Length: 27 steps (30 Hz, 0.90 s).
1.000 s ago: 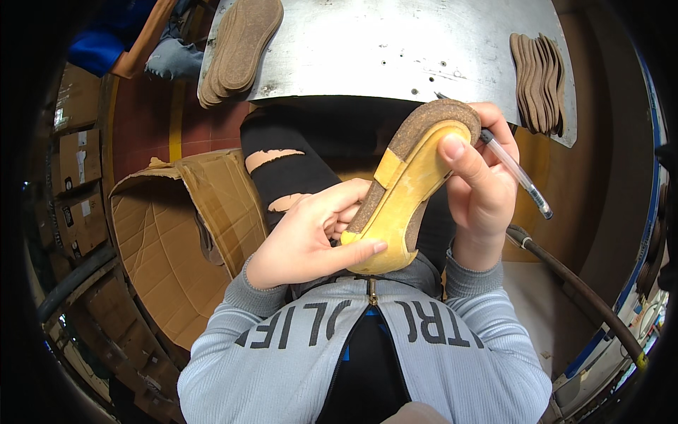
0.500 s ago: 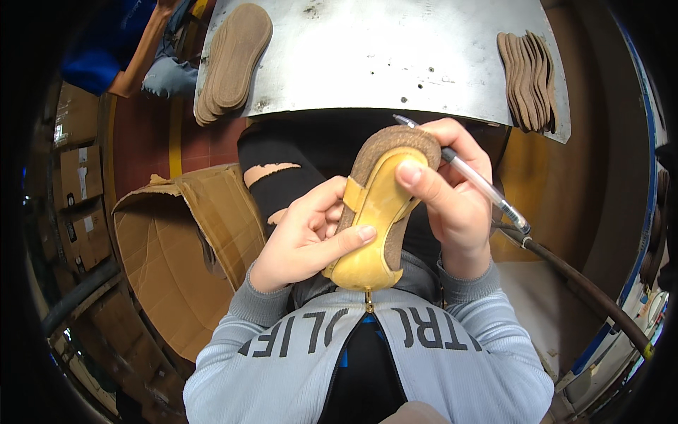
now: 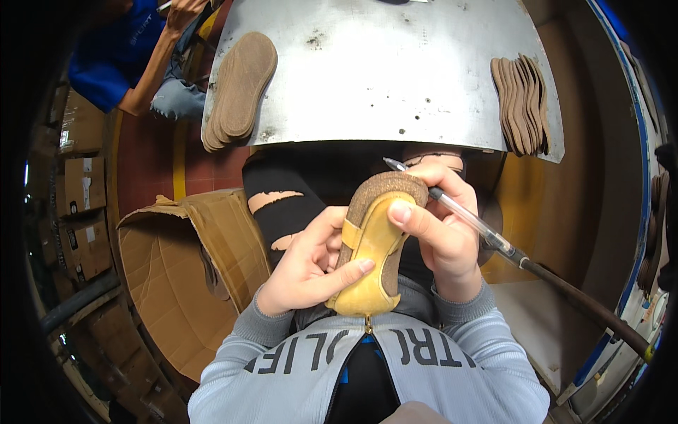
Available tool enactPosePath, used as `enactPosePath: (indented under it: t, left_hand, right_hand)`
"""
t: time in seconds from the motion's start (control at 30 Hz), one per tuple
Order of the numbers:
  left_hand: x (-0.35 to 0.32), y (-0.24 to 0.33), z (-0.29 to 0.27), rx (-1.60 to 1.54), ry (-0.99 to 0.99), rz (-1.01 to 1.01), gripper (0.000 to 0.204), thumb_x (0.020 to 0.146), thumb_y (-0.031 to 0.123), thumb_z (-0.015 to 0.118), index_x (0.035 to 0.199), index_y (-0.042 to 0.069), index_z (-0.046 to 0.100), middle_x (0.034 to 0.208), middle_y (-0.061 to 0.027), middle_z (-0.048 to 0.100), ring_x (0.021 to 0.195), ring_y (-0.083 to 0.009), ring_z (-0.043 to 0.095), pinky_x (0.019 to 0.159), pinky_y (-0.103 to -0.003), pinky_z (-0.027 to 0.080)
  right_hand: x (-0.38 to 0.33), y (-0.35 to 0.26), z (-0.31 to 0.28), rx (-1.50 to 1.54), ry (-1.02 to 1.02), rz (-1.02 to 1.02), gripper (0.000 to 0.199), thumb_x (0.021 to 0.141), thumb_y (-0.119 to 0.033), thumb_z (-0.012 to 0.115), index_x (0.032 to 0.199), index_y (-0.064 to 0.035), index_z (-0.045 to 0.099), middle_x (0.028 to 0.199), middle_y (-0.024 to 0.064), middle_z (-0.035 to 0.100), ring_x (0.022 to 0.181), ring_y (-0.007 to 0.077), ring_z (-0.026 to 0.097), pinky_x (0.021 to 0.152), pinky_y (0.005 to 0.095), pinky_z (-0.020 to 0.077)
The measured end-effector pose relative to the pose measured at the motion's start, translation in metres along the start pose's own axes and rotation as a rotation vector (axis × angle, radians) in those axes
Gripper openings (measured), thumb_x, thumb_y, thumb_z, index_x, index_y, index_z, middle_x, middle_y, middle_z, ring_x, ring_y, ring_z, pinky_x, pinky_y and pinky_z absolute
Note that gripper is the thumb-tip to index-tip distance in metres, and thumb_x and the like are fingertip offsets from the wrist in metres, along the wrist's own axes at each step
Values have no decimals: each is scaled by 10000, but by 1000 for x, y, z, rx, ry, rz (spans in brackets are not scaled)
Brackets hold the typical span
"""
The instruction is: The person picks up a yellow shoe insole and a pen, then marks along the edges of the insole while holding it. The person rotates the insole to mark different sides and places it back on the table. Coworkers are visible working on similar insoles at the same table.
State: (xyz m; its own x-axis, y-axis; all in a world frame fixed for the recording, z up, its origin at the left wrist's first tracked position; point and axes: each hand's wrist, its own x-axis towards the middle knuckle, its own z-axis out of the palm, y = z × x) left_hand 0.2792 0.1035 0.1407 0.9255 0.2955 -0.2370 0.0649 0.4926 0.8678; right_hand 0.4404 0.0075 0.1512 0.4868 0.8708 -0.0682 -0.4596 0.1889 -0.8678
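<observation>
1 yellow-faced brown sole (image 3: 376, 244) sits near view centre, toward 5 o'clock; our left hand (image 3: 302, 272) grips its 8 o'clock edge, our right hand (image 3: 450, 242) its 1 o'clock end and a pen (image 3: 474, 220).

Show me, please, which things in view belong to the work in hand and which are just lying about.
Work in hand:
yellow-brown sole, held by left hand and right hand
pen, in right hand

Apparently lying about:
brown insoles, untouched on the metal table, perhaps related
cardboard box
</observation>
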Motion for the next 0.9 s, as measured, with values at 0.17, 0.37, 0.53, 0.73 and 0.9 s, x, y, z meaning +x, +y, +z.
enactPosePath:
  t: [0.17, 0.37, 0.53, 0.73, 0.9]
  left_hand:
    - [-1, 1, 1, -8, -33, 17, 445, 881, 2, 558, 1273, -7, 348, 1094, -106, 574, 978, -86, 562, 776, -205, 468]
    - [-1, 0, 2, -5, -34, 51, 499, 848, -58, 559, 1284, 31, 333, 1106, -112, 558, 1007, -116, 564, 791, -232, 482]
    - [3, -1, 3, -64, 10, 46, 459, 889, -10, 531, 1302, 8, 330, 1096, -96, 573, 946, -81, 573, 761, -200, 470]
    - [9, 2, 2, -60, 141, 51, 422, 894, 5, 529, 1282, 3, 361, 1087, -80, 571, 912, -56, 561, 745, -187, 464]
    - [13, 3, 2, 33, 202, 37, 397, 900, 12, 519, 1271, -3, 380, 993, -61, 611, 848, -39, 566, 717, -184, 462]
  right_hand:
    - [-1, -3, 0, 23, 5, 20, 196, 795, -58, 689, 948, 18, 592, 858, 68, 635, 785, 89, 579, 727, 233, 465]
    - [1, -5, 0, 31, -2, 13, 193, 797, -59, 686, 950, 19, 600, 863, 70, 639, 797, 96, 586, 740, 240, 467]
    - [7, 0, -4, -8, -25, 52, 284, 817, -73, 662, 1062, 17, 550, 946, 83, 624, 865, 110, 580, 793, 250, 456]
    - [10, 4, -5, -542, 323, -353, 533, 965, -387, 400, 1284, 41, 418, 933, 119, 621, 879, 144, 547, 860, 295, 396]
    - [-8, -5, 3, -679, 82, -519, 518, 896, -457, 523, 1005, 36, 639, 894, 149, 635, 715, 186, 603, 730, 329, 522]
